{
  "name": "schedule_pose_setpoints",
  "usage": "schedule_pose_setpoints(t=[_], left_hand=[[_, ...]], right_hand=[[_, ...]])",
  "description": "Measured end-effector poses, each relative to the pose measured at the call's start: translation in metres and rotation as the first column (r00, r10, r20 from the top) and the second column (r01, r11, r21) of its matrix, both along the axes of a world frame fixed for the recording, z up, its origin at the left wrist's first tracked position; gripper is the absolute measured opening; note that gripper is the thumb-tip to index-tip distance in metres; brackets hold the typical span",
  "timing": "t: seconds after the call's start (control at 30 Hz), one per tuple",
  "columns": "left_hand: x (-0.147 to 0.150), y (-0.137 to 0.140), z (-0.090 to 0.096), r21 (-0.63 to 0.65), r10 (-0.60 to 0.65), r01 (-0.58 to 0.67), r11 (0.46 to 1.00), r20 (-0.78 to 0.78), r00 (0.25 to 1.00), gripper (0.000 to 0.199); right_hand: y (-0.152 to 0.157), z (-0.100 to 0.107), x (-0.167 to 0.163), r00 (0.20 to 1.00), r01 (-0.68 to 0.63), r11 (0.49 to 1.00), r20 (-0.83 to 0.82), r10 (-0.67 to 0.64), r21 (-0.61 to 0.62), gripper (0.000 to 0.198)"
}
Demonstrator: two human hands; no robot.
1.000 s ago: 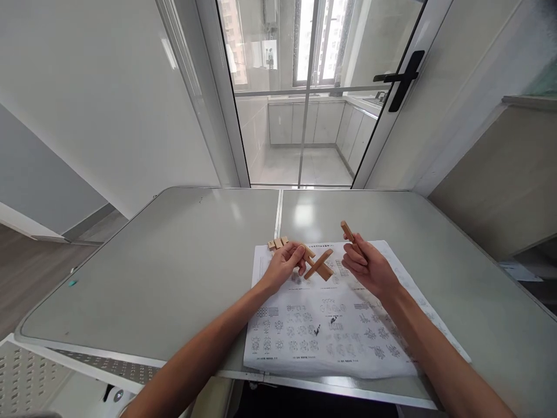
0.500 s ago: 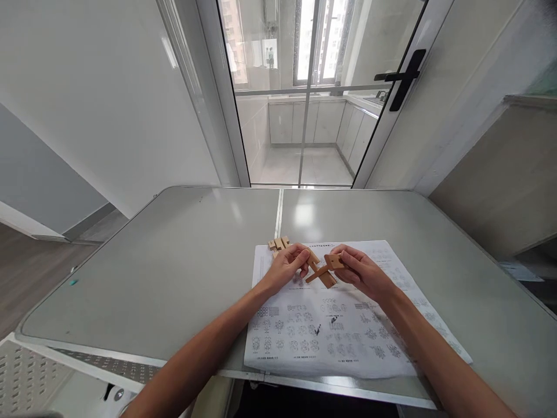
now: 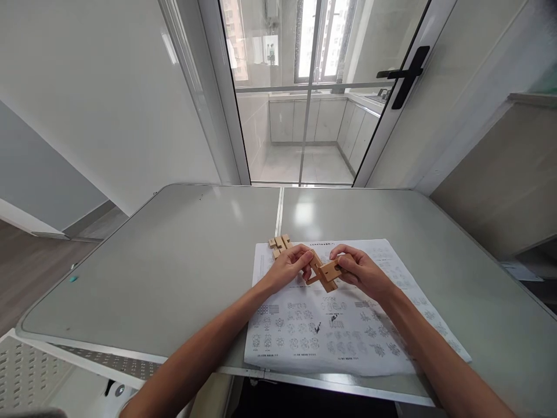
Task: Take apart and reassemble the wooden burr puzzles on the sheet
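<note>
Above the printed diagram sheet (image 3: 300, 354), my left hand (image 3: 292, 265) pinches the upper end of a notched wooden puzzle piece (image 3: 329, 285) that slants down to the right. My right hand (image 3: 360, 271) is closed on a second wooden puzzle piece (image 3: 330, 271), which lies across the first and appears to touch it. A thin wooden part (image 3: 312, 280) sticks out at the lower left of the crossing. Fingers cover parts of the pieces, so how far they interlock cannot be made out. Several loose wooden pieces (image 3: 278, 242) lie together just beyond my left hand.
The sheet lies near the front edge of a grey table (image 3: 195, 261) with a metal seam (image 3: 279, 215). Behind it stands a glass door (image 3: 278, 122) with a black handle (image 3: 407, 74). A small teal bit (image 3: 73, 279) lies near the table's left edge.
The piece in my right hand has moved slightly left and down, against the piece in my left hand, and now covers more of the crossing. My left hand has barely moved.
</note>
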State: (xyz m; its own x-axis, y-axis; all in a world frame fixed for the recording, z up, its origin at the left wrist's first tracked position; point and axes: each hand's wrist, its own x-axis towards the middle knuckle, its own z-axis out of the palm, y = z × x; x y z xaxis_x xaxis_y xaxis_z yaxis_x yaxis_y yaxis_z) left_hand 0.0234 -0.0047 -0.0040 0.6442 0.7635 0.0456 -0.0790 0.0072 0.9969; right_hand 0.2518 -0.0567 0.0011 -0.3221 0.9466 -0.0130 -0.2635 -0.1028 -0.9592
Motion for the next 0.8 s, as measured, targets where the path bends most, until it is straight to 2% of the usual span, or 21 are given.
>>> schedule_pose_setpoints(t=[0.17, 0.33, 0.5, 0.63, 0.8], left_hand=[[0.000, 0.001, 0.000, -0.004, -0.013, 0.013, 1.000, 0.023, 1.000, 0.045], [0.000, 0.000, 0.001, -0.027, -0.035, 0.038, 0.999, 0.082, 0.996, 0.045], [0.000, 0.001, -0.001, -0.048, 0.007, -0.002, 0.999, 0.103, 0.995, 0.048], [-0.001, 0.002, -0.003, -0.050, 0.001, 0.004, 0.999, 0.115, 0.993, 0.045], [-0.002, 0.002, -0.002, -0.024, -0.004, 0.007, 1.000, 0.102, 0.995, 0.043]], right_hand=[[0.000, -0.001, 0.000, 1.000, 0.012, 1.000, 0.006, -0.012, -0.017, 0.036], [-0.001, 0.003, -0.006, 1.000, -0.013, 0.998, -0.009, 0.012, -0.067, 0.046], [-0.004, 0.011, -0.013, 1.000, -0.003, 0.989, 0.002, 0.003, -0.148, 0.054], [-0.003, 0.013, -0.013, 0.999, 0.033, 0.989, 0.010, -0.032, -0.146, 0.049], [0.002, 0.001, -0.013, 0.997, 0.043, 0.993, 0.063, -0.036, -0.113, 0.043]])
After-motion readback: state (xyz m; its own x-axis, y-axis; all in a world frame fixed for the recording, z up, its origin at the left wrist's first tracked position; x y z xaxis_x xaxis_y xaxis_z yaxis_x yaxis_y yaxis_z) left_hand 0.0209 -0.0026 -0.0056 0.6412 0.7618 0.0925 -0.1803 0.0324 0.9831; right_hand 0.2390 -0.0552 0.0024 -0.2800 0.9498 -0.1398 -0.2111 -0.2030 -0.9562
